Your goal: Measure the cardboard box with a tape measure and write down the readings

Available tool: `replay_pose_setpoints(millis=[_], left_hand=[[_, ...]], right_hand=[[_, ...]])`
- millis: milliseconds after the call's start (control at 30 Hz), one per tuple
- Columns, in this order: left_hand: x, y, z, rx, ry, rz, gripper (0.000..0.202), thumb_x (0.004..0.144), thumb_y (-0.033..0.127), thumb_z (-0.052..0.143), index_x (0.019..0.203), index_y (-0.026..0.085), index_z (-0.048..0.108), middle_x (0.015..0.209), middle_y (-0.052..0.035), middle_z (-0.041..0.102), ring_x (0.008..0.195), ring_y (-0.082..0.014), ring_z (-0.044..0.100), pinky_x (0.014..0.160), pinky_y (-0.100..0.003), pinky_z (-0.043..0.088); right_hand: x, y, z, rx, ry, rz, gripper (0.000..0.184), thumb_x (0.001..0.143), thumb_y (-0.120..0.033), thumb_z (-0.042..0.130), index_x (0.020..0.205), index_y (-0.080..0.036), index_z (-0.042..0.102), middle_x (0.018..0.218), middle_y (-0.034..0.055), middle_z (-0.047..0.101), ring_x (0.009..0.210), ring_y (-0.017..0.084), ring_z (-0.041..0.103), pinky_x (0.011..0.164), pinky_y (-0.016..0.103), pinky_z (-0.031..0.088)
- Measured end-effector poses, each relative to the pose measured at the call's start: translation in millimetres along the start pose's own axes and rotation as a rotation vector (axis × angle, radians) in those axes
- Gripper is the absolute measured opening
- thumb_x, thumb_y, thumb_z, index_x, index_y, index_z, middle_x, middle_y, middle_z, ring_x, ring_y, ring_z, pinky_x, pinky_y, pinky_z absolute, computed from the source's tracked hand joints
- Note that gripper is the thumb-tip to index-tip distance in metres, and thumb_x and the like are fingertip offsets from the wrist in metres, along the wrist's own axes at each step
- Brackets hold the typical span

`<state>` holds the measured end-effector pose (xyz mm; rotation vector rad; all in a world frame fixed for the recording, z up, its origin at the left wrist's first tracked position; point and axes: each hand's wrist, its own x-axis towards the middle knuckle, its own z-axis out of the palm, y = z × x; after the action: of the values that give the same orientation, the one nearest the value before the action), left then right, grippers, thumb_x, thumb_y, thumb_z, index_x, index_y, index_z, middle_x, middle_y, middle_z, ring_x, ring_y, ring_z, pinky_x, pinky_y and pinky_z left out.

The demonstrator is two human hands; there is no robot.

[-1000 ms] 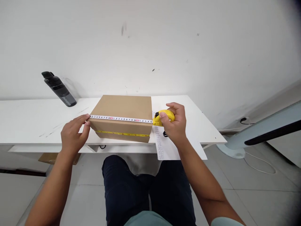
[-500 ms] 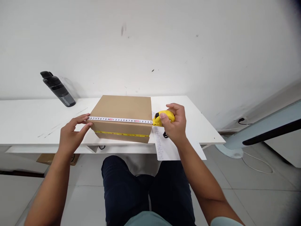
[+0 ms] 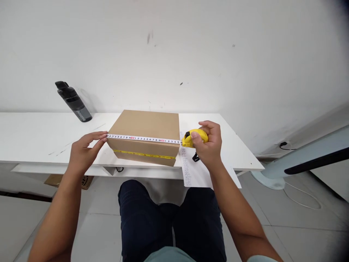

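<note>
A brown cardboard box [image 3: 147, 125] with a yellow strip of tape on its front face sits on the white table [image 3: 32, 134]. A white measuring tape blade [image 3: 143, 138] stretches across the box's near top edge. My left hand [image 3: 84, 151] pinches the blade's end at the box's left corner. My right hand [image 3: 208, 143] is closed round the yellow tape measure case [image 3: 194, 137] just past the box's right corner. A sheet of paper with writing [image 3: 196, 171] lies under my right hand and hangs over the table's front edge.
A dark water bottle [image 3: 73, 102] stands tilted at the back left of the table by the wall. A small cardboard piece [image 3: 68, 180] lies on the floor under the table. A pale fan base [image 3: 269, 174] with a cable stands on the floor to the right.
The view has shifted slightly, so everything sits a little further right. The hands, tape and box keep the same positions relative to each other.
</note>
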<state>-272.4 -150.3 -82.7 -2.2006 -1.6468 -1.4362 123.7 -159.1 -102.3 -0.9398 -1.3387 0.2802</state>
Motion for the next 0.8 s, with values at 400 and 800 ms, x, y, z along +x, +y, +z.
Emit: replay_pose_setpoints(millis=[400,800], left_hand=[[-40.0,47.6,-15.3,0.195,0.191,0.088,0.014,0.091,0.031,0.07,0.105,0.032,0.069,0.105,0.0013,0.077,0.107,-0.0218,0.071,0.097,-0.044,0.056],[-33.1,27.1,-3.6,0.322,0.174,0.207,0.019,0.094,0.026,0.066,0.113,0.027,0.067,0.106,-0.0038,0.077,0.105,-0.0204,0.068,0.096,-0.038,0.052]], right_hand=[[-17.7,-19.3,-17.5,0.082,0.092,-0.032,0.036,0.084,-0.045,0.073,0.11,-0.029,0.053,0.066,-0.0067,0.05,0.05,0.015,0.046,0.049,0.031,0.045],[-15.4,-16.3,-11.1,0.062,0.098,-0.059,0.035,0.084,-0.04,0.072,0.11,-0.028,0.052,0.064,-0.0078,0.051,0.051,0.015,0.049,0.052,0.033,0.048]])
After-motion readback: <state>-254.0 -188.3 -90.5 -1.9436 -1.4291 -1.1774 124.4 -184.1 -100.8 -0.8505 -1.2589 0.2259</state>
